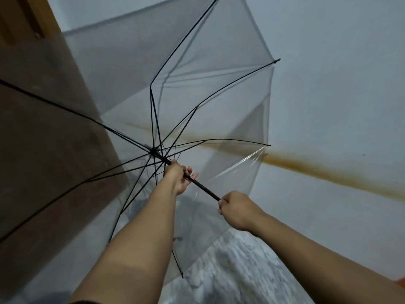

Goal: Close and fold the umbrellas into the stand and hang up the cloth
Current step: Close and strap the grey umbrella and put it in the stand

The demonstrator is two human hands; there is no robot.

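Both hands grip the open umbrella (197, 69) shaft: left hand (178, 179) high, right hand (237, 210) low.

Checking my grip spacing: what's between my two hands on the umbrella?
Only a bare stretch of the black shaft runs between the left hand and the right hand, as the head view shows.

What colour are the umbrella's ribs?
Black; the head view shows the ribs against the clear canopy.

It looked like a home's entryway or hall: a brown wooden door (43, 128) filled the left of the frame, a plain white wall (328, 84) the right, and pale marbled floor (230, 270) lay at the bottom.
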